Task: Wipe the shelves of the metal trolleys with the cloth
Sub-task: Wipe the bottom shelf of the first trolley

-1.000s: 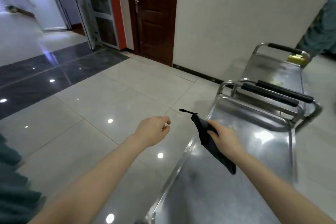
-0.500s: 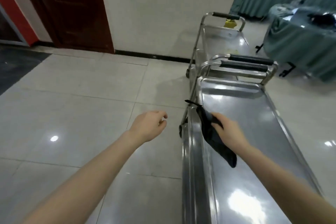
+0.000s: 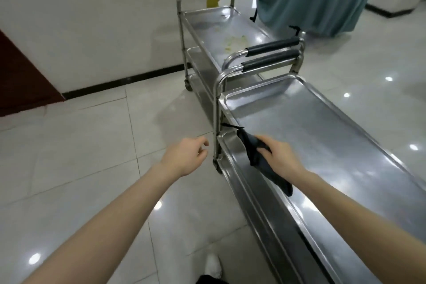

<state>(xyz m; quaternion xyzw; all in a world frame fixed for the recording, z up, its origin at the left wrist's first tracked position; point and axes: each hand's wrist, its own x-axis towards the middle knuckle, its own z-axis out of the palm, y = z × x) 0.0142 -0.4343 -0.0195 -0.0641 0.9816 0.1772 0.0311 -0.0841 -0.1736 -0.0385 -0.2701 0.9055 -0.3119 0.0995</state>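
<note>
**Dark cloth held at the near trolley's rim**

Dark grey, crumpled cloth [image 3: 258,157] clamped in the right hand [image 3: 282,159], fingers curled over its upper part, lower end drooping onto the top shelf of the near stainless-steel trolley [image 3: 322,136]. Upper tip of the cloth poking past the shelf's left rim, just beside the upright post. Right hand's grip pressed together on the fabric, palm down over the shelf's left edge. Left hand [image 3: 186,157] empty, hanging over the pale glossy floor tiles [image 3: 80,145] just left of the trolley, grip loosely half-curled, touching nothing. Two black foam-covered push handles [image 3: 272,53] at the far end of the near trolley. Beyond them, nose to tail, a second steel trolley [image 3: 207,25] with pale greenish smears on its top shelf and a yellow object, too blurred to identify, near its far handle. Round table under a teal cloth [image 3: 311,2] in the far right background. White shoe toe [image 3: 213,265] at the bottom edge.
</note>
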